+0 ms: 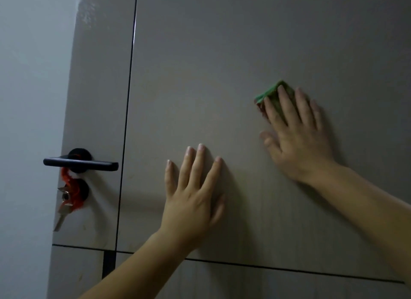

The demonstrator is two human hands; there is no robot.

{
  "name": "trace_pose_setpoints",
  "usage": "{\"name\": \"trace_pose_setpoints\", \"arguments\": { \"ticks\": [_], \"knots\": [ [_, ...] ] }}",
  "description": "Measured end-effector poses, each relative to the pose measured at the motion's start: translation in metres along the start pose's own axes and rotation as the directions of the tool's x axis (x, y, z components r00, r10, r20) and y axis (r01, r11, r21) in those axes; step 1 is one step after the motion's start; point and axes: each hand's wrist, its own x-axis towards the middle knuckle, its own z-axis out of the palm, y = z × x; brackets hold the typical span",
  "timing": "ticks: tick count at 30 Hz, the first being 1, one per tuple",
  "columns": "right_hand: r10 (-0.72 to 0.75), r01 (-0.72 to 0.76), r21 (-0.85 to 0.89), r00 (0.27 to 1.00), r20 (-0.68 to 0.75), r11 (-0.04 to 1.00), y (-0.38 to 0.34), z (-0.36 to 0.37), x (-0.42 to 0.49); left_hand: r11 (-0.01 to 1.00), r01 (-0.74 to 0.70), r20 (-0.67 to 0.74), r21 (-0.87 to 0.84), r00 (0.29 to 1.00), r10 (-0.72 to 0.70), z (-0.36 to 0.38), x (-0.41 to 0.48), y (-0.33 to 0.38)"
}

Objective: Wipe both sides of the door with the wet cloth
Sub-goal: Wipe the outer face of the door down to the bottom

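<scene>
A grey-brown door (pixel 222 65) with thin dark grooves fills most of the view. My right hand (pixel 295 134) lies flat on its right part, straight fingers pressing a small green cloth (pixel 270 94) against the panel; only the cloth's upper left part shows past my fingertips. My left hand (pixel 193 192) rests flat on the door lower down and nearer the middle, fingers spread, holding nothing.
A black lever handle (pixel 81 163) sits near the door's left edge. Below it a key (pixel 63 206) with a red-orange tassel hangs from the lock. A pale wall (pixel 29 98) runs along the left side.
</scene>
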Motion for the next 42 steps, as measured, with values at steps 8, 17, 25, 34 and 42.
{"name": "trace_pose_setpoints", "arguments": {
  "ticks": [8, 17, 25, 34, 42],
  "knots": [
    [-0.288, 0.292, -0.104, 0.956, 0.050, 0.951, 0.030, 0.007, -0.037, 0.997, -0.071, -0.065, 0.011, 0.995, 0.071, -0.003, 0.015, 0.034],
    [-0.244, 0.249, -0.091, 0.968, 0.058, 0.964, 0.036, 0.011, -0.061, 0.987, -0.159, -0.115, 0.037, 0.980, 0.162, 0.013, 0.025, 0.061],
    [0.104, -0.104, -0.002, 0.995, 0.009, 0.995, 0.080, -0.002, -0.024, 0.994, -0.100, -0.129, 0.051, 0.986, 0.106, 0.014, 0.027, 0.075],
    [-0.212, 0.214, -0.103, 0.977, 0.027, 0.971, 0.111, 0.011, -0.079, 0.978, -0.206, -0.130, 0.030, 0.969, 0.208, 0.018, 0.036, 0.112],
    [-0.097, 0.098, -0.083, 0.995, 0.018, 0.992, 0.107, 0.017, -0.106, 0.988, -0.153, -0.120, -0.022, 0.982, 0.149, 0.019, 0.036, 0.134]
  ]
}}
